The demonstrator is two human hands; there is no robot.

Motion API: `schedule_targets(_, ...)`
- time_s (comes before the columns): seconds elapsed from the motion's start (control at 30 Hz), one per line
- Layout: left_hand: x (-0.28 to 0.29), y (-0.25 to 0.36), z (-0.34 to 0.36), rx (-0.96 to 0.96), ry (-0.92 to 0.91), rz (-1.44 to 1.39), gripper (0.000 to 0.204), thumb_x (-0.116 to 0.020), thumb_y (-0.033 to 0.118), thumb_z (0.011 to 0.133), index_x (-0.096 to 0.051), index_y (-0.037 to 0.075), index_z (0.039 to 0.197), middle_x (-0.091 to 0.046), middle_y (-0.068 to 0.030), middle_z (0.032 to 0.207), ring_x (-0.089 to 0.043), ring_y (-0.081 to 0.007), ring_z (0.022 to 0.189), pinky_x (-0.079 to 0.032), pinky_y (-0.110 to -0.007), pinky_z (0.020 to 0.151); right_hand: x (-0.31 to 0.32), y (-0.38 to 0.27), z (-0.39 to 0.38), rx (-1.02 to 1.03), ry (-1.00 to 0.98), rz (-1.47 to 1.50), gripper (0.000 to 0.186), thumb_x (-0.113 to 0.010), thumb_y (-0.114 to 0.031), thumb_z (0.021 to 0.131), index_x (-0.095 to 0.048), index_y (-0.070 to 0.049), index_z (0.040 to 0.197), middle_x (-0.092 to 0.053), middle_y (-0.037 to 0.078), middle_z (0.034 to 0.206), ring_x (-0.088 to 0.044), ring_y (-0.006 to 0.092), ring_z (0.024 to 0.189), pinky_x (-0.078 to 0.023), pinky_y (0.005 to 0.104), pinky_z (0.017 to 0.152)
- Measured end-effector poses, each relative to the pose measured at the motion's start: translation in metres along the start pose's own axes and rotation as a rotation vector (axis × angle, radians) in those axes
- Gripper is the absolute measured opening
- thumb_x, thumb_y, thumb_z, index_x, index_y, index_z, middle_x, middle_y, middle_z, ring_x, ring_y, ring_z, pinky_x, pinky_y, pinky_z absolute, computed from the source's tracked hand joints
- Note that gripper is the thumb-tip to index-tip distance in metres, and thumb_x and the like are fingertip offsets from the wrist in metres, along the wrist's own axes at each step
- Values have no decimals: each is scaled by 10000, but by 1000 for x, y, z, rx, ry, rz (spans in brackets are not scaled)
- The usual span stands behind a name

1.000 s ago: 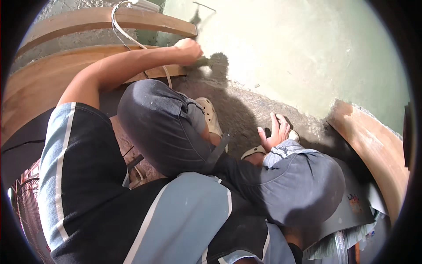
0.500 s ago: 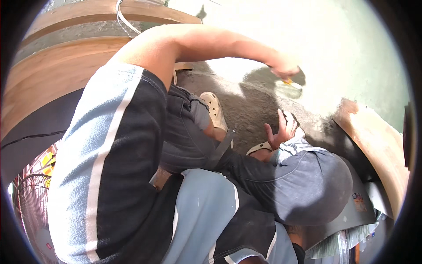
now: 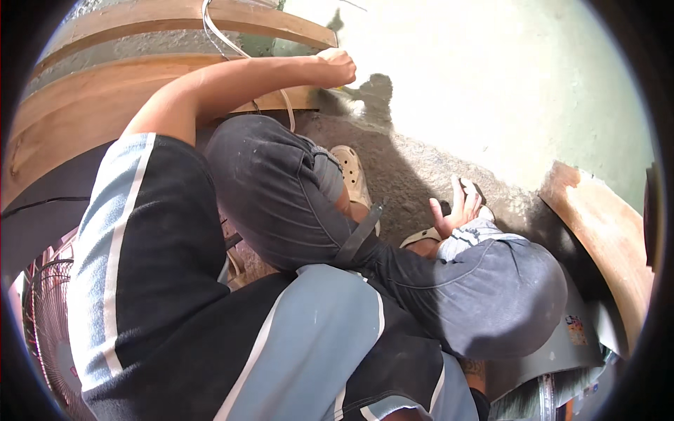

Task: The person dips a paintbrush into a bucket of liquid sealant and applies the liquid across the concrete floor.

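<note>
My left hand (image 3: 338, 68) is closed in a fist against the pale wall, at the end of the wooden boards. Most of what it grips is hidden; a bit of yellow and a pale end (image 3: 357, 107) show below it, matching the small yellow-handled tool seen earlier. The tool's exact kind cannot be made out. My right hand (image 3: 460, 210) comes out past my bent right knee, with its fingers spread and nothing seen in them. It is beside my beige clog (image 3: 419, 237), above the rough grey floor strip.
Curved wooden boards (image 3: 140, 88) line the left, with a white cable (image 3: 214, 31) hanging over them. A wooden piece (image 3: 597, 224) leans at the right. A fan (image 3: 53, 309) stands at lower left. A grey container (image 3: 540, 365) is under my right leg.
My left hand has moved left and up along the wall, from near the wall's middle to the boards' end. My left knee shows more fully. The right hand stays nearly in place.
</note>
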State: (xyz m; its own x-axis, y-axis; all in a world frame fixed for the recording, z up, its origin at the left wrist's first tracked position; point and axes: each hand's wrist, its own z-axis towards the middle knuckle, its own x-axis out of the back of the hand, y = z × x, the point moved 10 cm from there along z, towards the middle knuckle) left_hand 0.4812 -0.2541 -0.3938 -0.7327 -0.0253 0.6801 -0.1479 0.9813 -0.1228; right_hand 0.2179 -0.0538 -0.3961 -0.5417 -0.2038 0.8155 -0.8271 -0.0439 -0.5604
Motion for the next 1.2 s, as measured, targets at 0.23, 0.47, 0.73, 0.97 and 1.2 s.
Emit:
schedule_targets(0.23,29,-13,-5,152,108,-38,92,-643,96,699,-689,20,724,-643,-138,623,-642,-247,557,-552,-347,548,1,-2,-1,60,51,50,727,-738,-363,755,-469,-80,1367,-428,182,1304,-415,372,1188,-356,495,1002)
schedule_targets(0.47,24,-12,8,122,-69,52,94,-654,128,788,-706,50,791,-684,-105,726,-671,-219,645,-563,-366,567,-4,1,-1,57,34,51,724,-730,-383,755,-473,-89,1364,-417,192,1310,-411,383,1188,-345,506,1008)
schedule_targets(0.73,30,-15,9,66,4,-103,88,-643,107,715,-691,34,724,-692,-125,740,-679,-235,639,-559,-374,571,-3,0,-1,64,32,68,736,-719,-400,760,-466,-67,1366,-423,208,1313,-406,389,1197,-342,506,1013)
schedule_targets(0.97,20,-45,28,184,-12,19,102,-606,84,808,-696,70,854,-675,-117,761,-655,-228,649,-556,-382,592,-6,3,0,57,3,82,733,-701,-424,777,-463,-64,1369,-414,216,1329,-402,396,1205,-344,510,1011)
schedule_targets(1.2,34,-130,13,588,417,-130,106,-609,120,779,-694,58,764,-683,-147,764,-680,-271,692,-535,-402,639,-5,3,-1,45,7,83,733,-691,-442,786,-459,-72,1374,-418,214,1330,-402,400,1206,-345,514,1004)
